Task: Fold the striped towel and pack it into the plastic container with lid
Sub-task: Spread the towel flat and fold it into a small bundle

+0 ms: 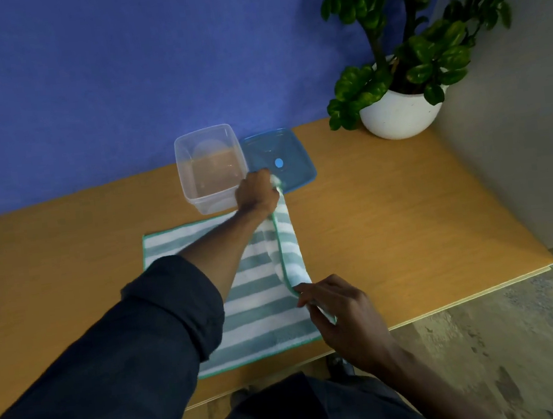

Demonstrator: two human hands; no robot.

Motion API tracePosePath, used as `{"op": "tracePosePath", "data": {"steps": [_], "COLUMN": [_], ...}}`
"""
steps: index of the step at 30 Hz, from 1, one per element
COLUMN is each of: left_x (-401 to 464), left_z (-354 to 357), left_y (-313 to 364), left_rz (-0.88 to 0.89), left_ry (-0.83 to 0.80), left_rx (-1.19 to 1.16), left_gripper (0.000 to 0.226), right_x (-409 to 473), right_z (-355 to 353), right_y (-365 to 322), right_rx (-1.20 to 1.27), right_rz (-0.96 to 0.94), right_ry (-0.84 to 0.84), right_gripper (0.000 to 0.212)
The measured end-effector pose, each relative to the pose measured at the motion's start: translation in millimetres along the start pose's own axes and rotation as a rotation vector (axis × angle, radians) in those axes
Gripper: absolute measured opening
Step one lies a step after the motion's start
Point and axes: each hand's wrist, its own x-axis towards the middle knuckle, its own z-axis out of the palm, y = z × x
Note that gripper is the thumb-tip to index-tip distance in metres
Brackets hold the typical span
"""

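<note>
A green-and-white striped towel (254, 298) lies spread on the wooden table (389, 217). Its right edge is lifted off the table. My left hand (256, 193) grips the far right corner of that edge, just in front of the container. My right hand (340, 312) pinches the near right corner. My left forearm crosses over the towel and hides part of it. The clear plastic container (210, 168) stands open and empty behind the towel. Its blue lid (280, 160) lies flat on the table to the container's right.
A white pot with a green plant (398, 112) stands at the back right corner of the table. A blue wall runs behind the table, a grey wall on the right. The table's front edge (451, 303) borders a mottled floor.
</note>
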Motion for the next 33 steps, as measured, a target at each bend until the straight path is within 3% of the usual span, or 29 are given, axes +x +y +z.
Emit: {"op": "tracePosePath", "data": {"steps": [5,7,11,18,22,27,30,33], "left_x": [33,38,19,-1,11,28,30,28], "left_z": [-23,-28,-26,-36,-69,-112,-124,-123], "left_y": [-21,-33,-68,-121,-139,-142,-150,-168], "left_rz": [-0.158,-0.159,-0.195,-0.185,-0.075,0.084,0.049,-0.064], "left_ry": [0.076,0.001,-0.164,-0.356,-0.274,-0.131,-0.007,0.000], "left_rx": [-0.366,-0.459,-0.594,-0.588,-0.549,-0.430,-0.455,-0.576], "left_gripper": [0.019,0.016,0.035,0.040,0.029,0.018,0.017,0.019], "right_x": [-2,-1,7,19,21,20,25,30], "right_z": [5,9,18,30,44,64,72,80], "right_y": [-9,-13,-21,-31,-39,-61,-78,-96], "right_rx": [0.213,0.317,0.429,0.564,0.496,0.312,0.339,0.393], "right_rz": [0.201,0.298,0.406,0.562,0.668,0.534,0.511,0.470], "right_ry": [0.005,0.018,0.005,-0.084,-0.228,-0.249,-0.191,-0.155], "right_gripper": [0.036,0.036,0.030,0.025,0.016,0.007,0.008,0.011]}}
